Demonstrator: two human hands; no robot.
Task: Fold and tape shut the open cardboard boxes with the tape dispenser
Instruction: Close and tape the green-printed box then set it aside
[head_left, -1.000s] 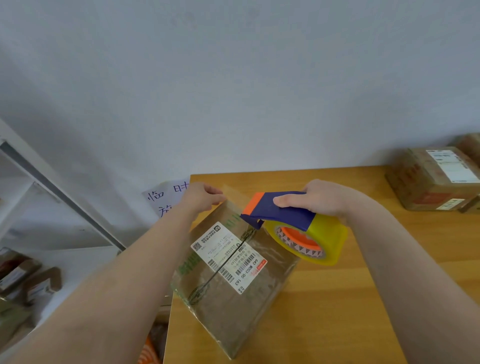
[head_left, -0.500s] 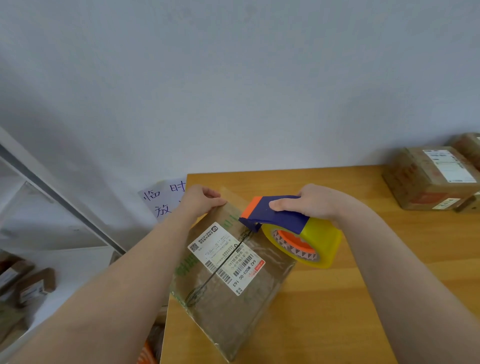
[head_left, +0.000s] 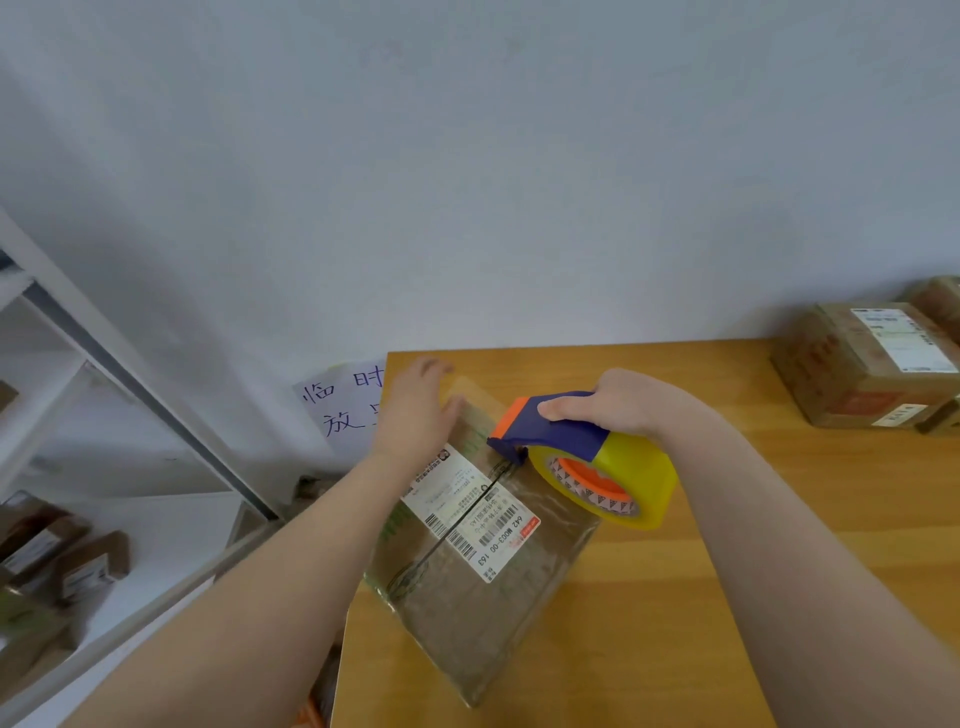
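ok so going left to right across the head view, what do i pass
small boxes on the white shelf → handwritten paper sign → left hand → tape dispenser → taped boxes at far right

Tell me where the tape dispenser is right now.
Head view, just right of centre: the right hand grips the tape dispenser, its front edge on top of the labelled cardboard box near the wooden table's left edge, beside the left hand.
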